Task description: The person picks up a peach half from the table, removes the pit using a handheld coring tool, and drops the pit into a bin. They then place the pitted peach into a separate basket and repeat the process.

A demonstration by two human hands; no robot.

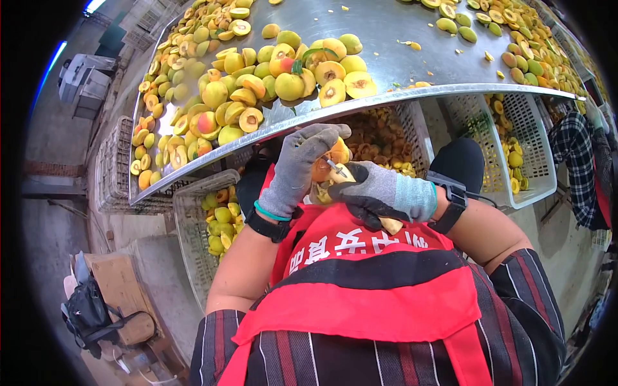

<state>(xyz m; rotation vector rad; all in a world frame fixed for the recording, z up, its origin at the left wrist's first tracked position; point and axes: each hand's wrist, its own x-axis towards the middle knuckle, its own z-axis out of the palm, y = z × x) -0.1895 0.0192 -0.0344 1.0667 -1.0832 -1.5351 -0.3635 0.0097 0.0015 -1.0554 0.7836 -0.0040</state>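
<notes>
My left hand [297,168], in a grey glove, grips an orange-yellow fruit half [329,162] just below the edge of the metal table [386,38]. My right hand [380,193], in a grey and black glove, holds a small pitting tool [335,168] whose metal tip is in the fruit. Both hands work close together over my red apron [360,283]. A heap of whole and halved yellow fruit [270,71] lies on the table straight ahead of the hands.
A white plastic crate [193,225] with whole fruit stands low at the left; another crate [515,161] at the right holds a few. A crate of pits and scraps [380,138] sits under the table. More cut fruit [528,45] lines the table's far right. A person in a plaid sleeve [579,154] stands at the right.
</notes>
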